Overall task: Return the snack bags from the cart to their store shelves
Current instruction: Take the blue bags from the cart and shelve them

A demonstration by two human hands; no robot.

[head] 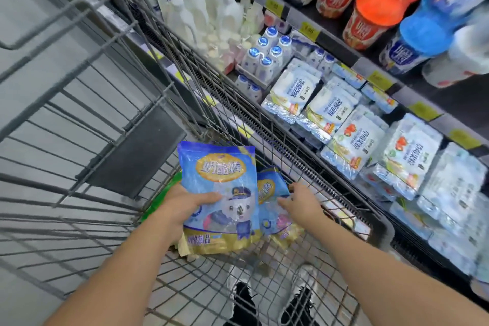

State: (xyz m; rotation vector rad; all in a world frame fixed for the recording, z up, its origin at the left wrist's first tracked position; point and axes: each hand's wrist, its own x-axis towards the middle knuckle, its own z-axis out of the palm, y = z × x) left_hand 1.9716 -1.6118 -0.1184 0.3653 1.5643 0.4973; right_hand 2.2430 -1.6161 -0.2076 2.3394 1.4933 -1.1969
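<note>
Inside the wire cart my left hand grips a blue snack bag with a cartoon mascot and a gold label, held upright above the cart floor. Behind it to the right lies a second blue snack bag of the same kind. My right hand rests on that second bag with the fingers spread over its right edge, close to the cart's right wall. A green package shows partly under my left hand.
A chilled shelf unit runs along the right, stocked with white milk bottles, blue-capped bottle packs, wrapped yogurt packs and orange-lidded cups. The grey floor lies left of the cart. My shoes show below the cart.
</note>
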